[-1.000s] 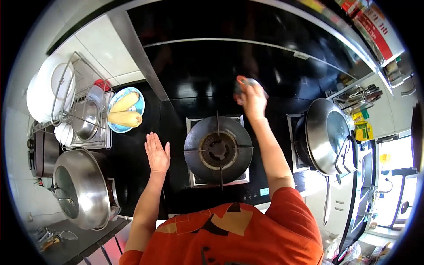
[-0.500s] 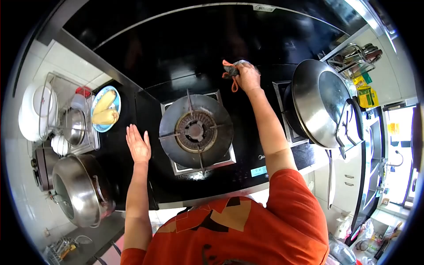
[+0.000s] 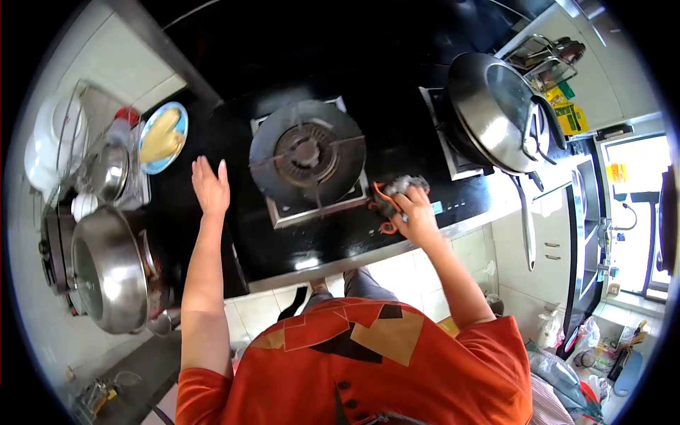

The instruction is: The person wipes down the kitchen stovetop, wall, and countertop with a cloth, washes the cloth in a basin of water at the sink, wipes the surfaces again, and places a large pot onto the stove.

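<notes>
My right hand (image 3: 416, 212) presses a bunched grey cloth with orange edging (image 3: 388, 202) onto the black glass stovetop (image 3: 312, 244), near its front edge and beside the lit display. Its fingers are closed over the cloth. To the left, my left hand (image 3: 211, 190) has its fingers stretched out and holds nothing. It is over or on the black surface left of the burner; whether it touches cannot be seen. Between my hands sits the round gas burner (image 3: 307, 151) with its dark ring and metal frame.
A lidded wok (image 3: 489, 113) covers the right burner, its handle jutting past the front edge. At left stand a blue plate (image 3: 183, 134) with pale yellow food, a dish rack (image 3: 78, 142) with bowls, and a large steel pot (image 3: 113, 269).
My right hand has drawn the cloth from the back of the stovetop toward the front edge. My left hand stays stretched out at the left. The camera view has shifted.
</notes>
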`<state>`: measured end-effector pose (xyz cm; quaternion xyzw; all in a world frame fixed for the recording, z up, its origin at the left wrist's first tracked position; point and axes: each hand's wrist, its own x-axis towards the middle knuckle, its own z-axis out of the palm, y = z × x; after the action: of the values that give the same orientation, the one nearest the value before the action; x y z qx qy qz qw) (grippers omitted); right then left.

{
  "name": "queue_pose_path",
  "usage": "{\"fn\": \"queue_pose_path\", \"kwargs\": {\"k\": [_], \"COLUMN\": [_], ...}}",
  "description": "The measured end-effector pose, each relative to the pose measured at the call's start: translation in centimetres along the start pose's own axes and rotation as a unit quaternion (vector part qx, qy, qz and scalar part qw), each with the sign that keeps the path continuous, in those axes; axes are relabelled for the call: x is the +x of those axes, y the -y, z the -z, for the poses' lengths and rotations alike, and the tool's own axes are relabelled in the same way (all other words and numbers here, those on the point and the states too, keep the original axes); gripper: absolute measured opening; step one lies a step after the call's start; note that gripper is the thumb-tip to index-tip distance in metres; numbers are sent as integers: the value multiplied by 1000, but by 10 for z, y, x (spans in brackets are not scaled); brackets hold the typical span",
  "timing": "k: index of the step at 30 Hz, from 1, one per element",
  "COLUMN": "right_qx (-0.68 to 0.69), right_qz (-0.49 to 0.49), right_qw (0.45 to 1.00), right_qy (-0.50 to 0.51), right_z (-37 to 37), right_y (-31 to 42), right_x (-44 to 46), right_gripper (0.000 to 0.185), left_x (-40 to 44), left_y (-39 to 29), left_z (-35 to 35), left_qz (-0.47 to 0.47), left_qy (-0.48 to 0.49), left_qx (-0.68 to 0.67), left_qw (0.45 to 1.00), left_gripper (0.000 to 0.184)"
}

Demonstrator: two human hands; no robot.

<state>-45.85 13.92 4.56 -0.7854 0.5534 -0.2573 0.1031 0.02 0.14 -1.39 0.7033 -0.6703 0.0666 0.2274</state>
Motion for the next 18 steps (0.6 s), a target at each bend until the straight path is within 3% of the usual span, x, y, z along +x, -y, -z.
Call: {"fn": "queue_pose_path", "kwargs": {"k": [2,4,5,10,14,18], "right_qx": [-18,-46,-87,-154,-37,-56], "right_qz": [-39,-42,4,129,258,230], "right_qw": [994,994,993,966,959,971], "right_qy": [103,94,82,163,107,45], "right_z": [12,4,-1,-66,-124,-157], "right_y": [7,17,30,127,205,243], "right_x": [-15,-16,-16,-34,-8,23], "right_gripper": [48,59,67,57,44,38], "left_x": [-9,-30,-46,-143,-186,-201], "left_y": [-2,-10,-14,-21,-16,-12], "left_z": [20,54,71,139,163,164], "left_qz": [6,-41,-61,-18,-16,-37], "left_qy": [8,-7,-4,60,57,63], "left_qx": [-74,-106,-134,-239,-250,-242], "left_qw": [997,994,989,969,966,967], "left_gripper": [58,55,52,49,50,48]}}
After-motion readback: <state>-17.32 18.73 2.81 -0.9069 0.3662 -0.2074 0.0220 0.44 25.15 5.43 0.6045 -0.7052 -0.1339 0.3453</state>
